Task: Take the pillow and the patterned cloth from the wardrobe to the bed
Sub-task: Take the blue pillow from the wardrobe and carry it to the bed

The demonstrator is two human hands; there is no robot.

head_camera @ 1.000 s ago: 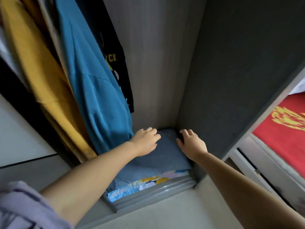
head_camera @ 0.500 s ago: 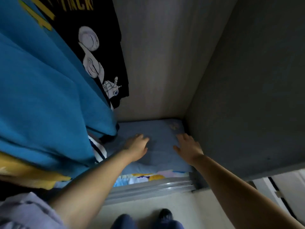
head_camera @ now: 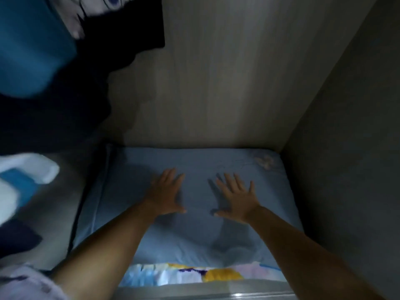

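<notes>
- Lay flat on the wardrobe floor: a pale blue pillow [head_camera: 194, 213], rectangular, long axis running left to right, far edge pressed against the back panel [head_camera: 216, 83], right end against the side wall [head_camera: 346, 169].
- Looked soft and smooth, cotton-like, with a sewn flange along the left end and a faint pale embroidered motif [head_camera: 264, 162] near the far right corner.
- Dented slightly under both palms, with shallow creases and shadows around them.
- Rested flat on the pillow's top, left of centre: left hand [head_camera: 166, 193], palm down, fingers stretched and pointing toward the back panel, gripping nothing.
- Rested beside it, apart by a narrow gap: right hand [head_camera: 237, 199], palm down, fingers splayed wide, thumb pointing inward, likewise holding nothing.
- Peeked out beneath the pillow's near edge: patterned cloth [head_camera: 194, 274], folded, in light blue, white, yellow and pale pink patches, lying along the same left-to-right line.
- Ran in front of that cloth: a grey metal door track [head_camera: 216, 291], smooth and slightly glossy.
- Hung at upper left, blurred: a teal garment [head_camera: 32, 46] and a black printed shirt [head_camera: 121, 33], both limp fabric.
- Showed wood-grain laminate, pale beige on the back panel, darker grey on the side wall.
- Appeared at the lower left corner: a lilac sleeve [head_camera: 26, 284].
</notes>
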